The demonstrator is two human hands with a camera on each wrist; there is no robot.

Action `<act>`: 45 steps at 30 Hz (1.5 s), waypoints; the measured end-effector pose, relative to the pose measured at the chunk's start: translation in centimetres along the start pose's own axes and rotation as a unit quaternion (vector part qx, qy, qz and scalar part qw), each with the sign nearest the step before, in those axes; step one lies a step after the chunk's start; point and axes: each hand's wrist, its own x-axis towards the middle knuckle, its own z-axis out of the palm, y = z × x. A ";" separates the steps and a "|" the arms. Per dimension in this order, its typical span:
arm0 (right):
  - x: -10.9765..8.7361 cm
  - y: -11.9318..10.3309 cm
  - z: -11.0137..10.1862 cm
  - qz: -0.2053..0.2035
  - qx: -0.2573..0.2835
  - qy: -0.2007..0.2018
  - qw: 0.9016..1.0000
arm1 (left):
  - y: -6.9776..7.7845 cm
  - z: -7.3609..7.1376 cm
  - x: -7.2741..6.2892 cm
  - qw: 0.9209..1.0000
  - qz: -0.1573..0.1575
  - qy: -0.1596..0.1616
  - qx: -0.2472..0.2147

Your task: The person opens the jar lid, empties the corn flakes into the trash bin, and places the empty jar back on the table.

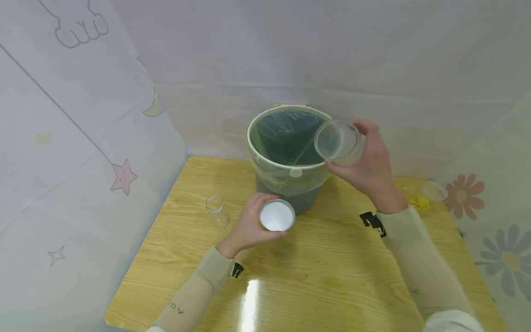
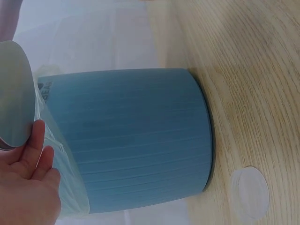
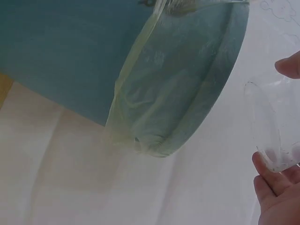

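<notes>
My left hand [image 1: 249, 226] holds a round silvery lid [image 1: 277, 215] between thumb and fingers, in front of the trash bin. The lid's flat face points up in the head view. My right hand [image 1: 373, 168] grips a clear plastic jar [image 1: 338, 140] round its side, tilted at the right of the bin's rim. No contents show in the jar [image 3: 276, 122]. The blue-grey trash bin [image 2: 136, 140] stands at the back of the table, its pale rim [image 1: 265, 159] lined with a yellowish translucent bag [image 3: 164, 89].
A small clear glass jar [image 1: 217, 211] stands on the wooden table [image 1: 332, 267] left of my left hand. A crumpled yellow thing [image 1: 419, 203] and a clear round lid [image 1: 433, 191] lie at the right edge. White printed sheets [image 1: 207, 55] hang around the table.
</notes>
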 end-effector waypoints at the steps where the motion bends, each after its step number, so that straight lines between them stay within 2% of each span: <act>1: -0.2 0.0 0.0 0.017 0.010 0.002 1.000 | 0.0 0.0 0.0 1.000 -0.001 0.000 -0.001; 4: -0.8 -0.3 -0.1 0.058 0.043 0.010 0.997 | 0.1 0.0 0.0 1.000 -0.005 0.001 -0.003; 7: -1.3 -1.1 -0.3 0.080 0.067 0.023 0.994 | 0.0 0.0 0.1 1.000 -0.005 0.003 -0.004; 15: -2.6 -4.5 -1.2 0.074 0.125 0.050 0.988 | -0.1 -0.1 0.1 1.000 -0.004 0.004 0.000; 25: -5.4 -4.3 -1.1 0.085 0.147 0.079 0.982 | -0.4 -0.1 0.0 1.000 -0.006 0.003 0.002; 30: -6.9 -4.0 -0.9 0.101 0.164 0.063 0.979 | -0.6 0.0 -0.1 1.000 -0.009 0.004 0.010; 39: -10.2 -4.1 0.4 0.179 0.173 0.001 0.969 | -1.2 0.3 -0.2 0.999 -0.028 0.004 0.022; 45: -12.4 -2.5 1.8 0.213 0.164 -0.031 0.963 | -1.9 0.6 -0.5 0.998 -0.041 -0.001 0.038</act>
